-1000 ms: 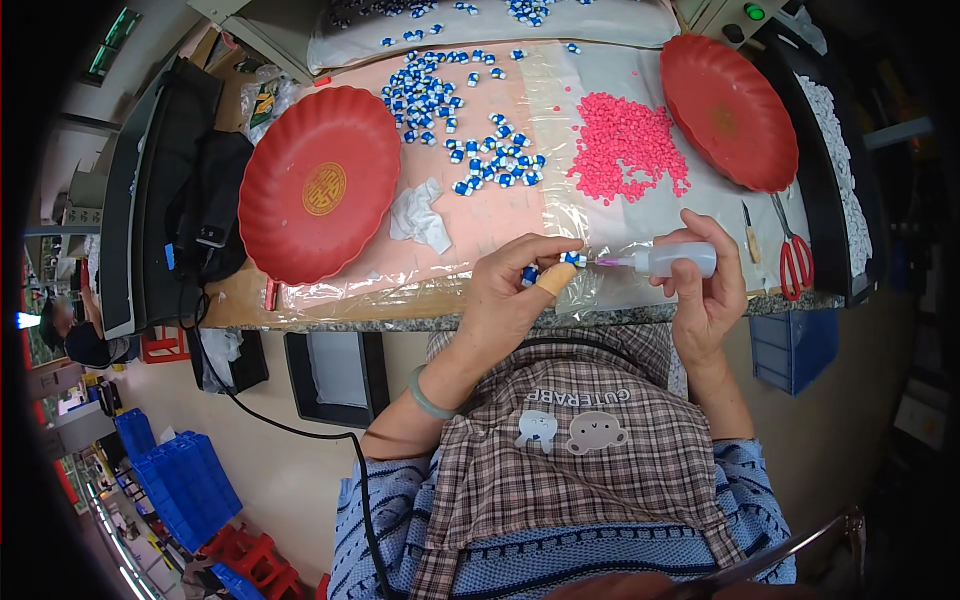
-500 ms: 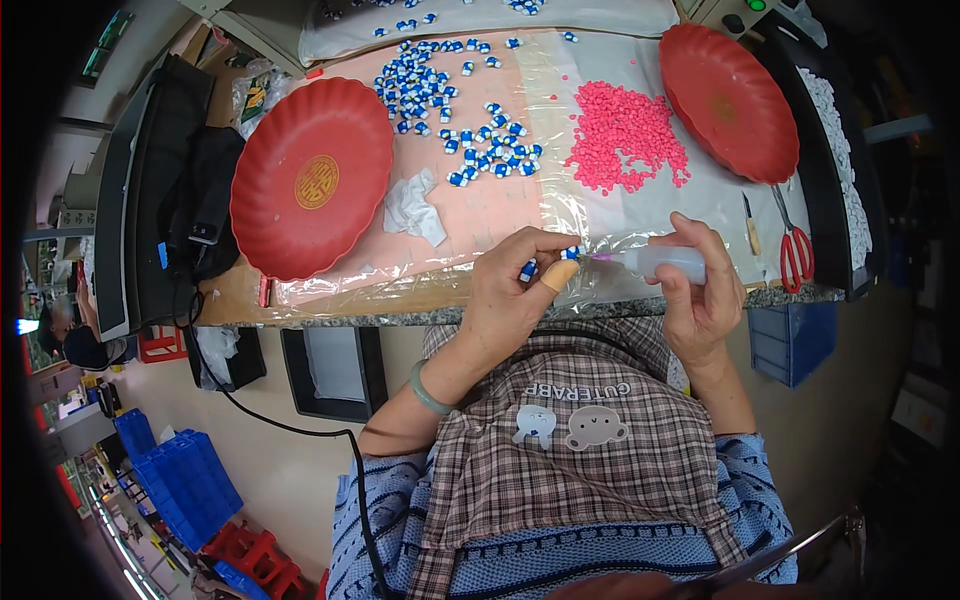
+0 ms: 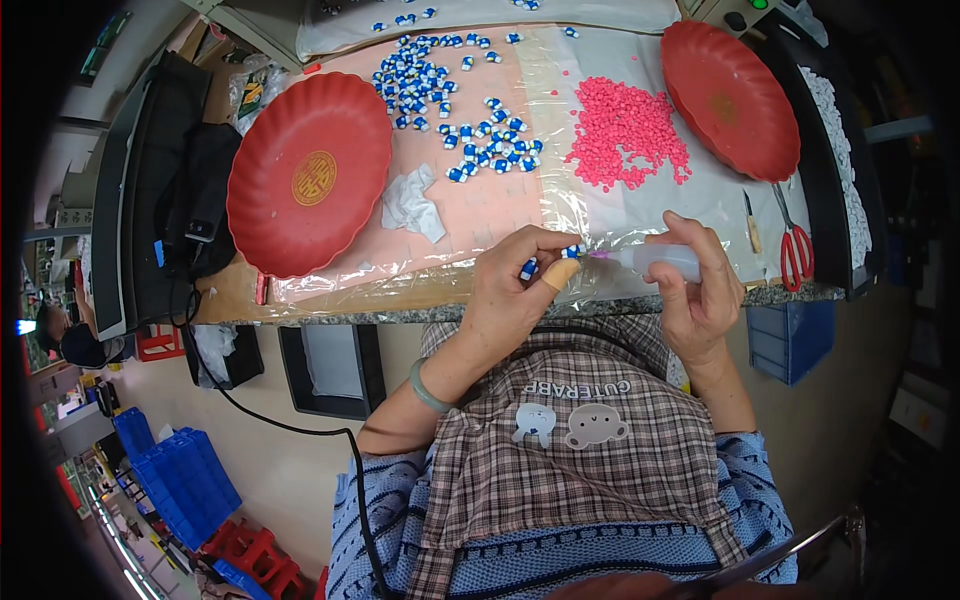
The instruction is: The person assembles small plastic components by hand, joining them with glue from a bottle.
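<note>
My left hand [image 3: 515,285] pinches a small blue-and-white piece [image 3: 571,252] between the thumb, which has a tan cover on it, and a finger. A second blue-and-white piece [image 3: 528,268] is tucked among its other fingers. In my right hand [image 3: 703,285] is a translucent white squeeze bottle [image 3: 660,261], tilted sideways. Its thin pinkish nozzle [image 3: 603,256] points left, with the tip at or very near the pinched piece; contact cannot be made out. Beyond my hands lie many more blue-and-white pieces [image 3: 500,150] and a spread of small pink pieces [image 3: 625,130].
Red scalloped trays stand at left [image 3: 270,215] and right [image 3: 735,110]. A crumpled white tissue [image 3: 412,205] lies near the left tray. At the right are red-handled scissors [image 3: 795,258] and a wooden-handled knife [image 3: 752,225]. A dark cable [image 3: 285,430] hangs at my left.
The bottle has shifted slightly left and up, bringing its nozzle a little closer to the pinched piece. My left hand has hardly moved.
</note>
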The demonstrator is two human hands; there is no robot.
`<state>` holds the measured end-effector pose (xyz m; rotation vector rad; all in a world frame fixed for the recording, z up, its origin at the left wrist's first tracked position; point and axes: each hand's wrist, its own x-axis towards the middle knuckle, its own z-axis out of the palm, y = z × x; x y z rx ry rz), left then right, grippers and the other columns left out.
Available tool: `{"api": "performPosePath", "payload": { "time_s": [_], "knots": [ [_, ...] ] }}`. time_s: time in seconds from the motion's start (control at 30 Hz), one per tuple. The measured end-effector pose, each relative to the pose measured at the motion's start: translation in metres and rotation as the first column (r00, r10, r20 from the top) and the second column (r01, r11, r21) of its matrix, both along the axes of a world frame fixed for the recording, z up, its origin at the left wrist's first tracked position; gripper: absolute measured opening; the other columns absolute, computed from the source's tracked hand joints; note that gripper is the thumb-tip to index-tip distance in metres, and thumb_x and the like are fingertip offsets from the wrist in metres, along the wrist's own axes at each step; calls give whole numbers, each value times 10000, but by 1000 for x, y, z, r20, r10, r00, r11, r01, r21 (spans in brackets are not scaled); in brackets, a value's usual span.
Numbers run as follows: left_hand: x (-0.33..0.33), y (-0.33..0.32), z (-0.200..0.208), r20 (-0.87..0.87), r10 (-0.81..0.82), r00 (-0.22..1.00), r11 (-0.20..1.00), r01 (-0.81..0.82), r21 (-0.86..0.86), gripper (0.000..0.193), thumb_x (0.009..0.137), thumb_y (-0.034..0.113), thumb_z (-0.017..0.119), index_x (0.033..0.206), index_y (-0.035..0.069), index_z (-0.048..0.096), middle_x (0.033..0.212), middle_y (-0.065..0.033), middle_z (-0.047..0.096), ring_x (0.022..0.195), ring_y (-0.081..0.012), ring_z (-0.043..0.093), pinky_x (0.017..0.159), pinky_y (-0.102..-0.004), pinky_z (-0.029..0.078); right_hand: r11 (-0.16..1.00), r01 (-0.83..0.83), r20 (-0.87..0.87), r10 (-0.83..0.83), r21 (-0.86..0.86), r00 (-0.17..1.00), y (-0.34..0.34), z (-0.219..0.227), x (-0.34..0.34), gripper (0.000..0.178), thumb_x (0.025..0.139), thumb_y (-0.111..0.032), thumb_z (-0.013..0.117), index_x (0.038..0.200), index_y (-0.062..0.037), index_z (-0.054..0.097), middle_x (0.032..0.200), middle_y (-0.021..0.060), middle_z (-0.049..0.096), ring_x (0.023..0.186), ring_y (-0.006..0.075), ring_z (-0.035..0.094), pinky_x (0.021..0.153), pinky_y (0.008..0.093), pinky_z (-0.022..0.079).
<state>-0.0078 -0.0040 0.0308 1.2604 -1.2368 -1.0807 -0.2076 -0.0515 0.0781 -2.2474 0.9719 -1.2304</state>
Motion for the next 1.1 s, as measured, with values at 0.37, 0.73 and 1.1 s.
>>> {"api": "performPosePath", "payload": {
  "time_s": [0.37,0.73,1.1],
  "knots": [
    [1,0,-1,2,-3,1000,1000,3,9,215,831,37,701,1044,23,675,822,-46,611,720,-104,562,644,-253,462,996,-19,-47,15,-91,999,-2,0,4,392,905,-162,676,1215,50,562,870,167,662,715,202,640,613,285,505],
    [1,-2,-14,-158,14,987,995,2,98,211,848,24,686,1059,41,687,819,-14,616,716,-72,547,640,-234,464,979,43,91,-62,198,994,-2,-7,-4,354,920,-158,664,1208,23,562,898,136,671,637,148,595,566,229,472],
    [8,-2,-15,-249,6,968,977,48,207,261,899,-36,607,1159,-22,631,1002,-37,665,904,-80,623,789,-197,492,646,-192,448,-259,739,856,-40,-29,-22,320,820,-4,712,1089,-25,539,900,45,613,766,139,611,664,252,500]
  ]
}}
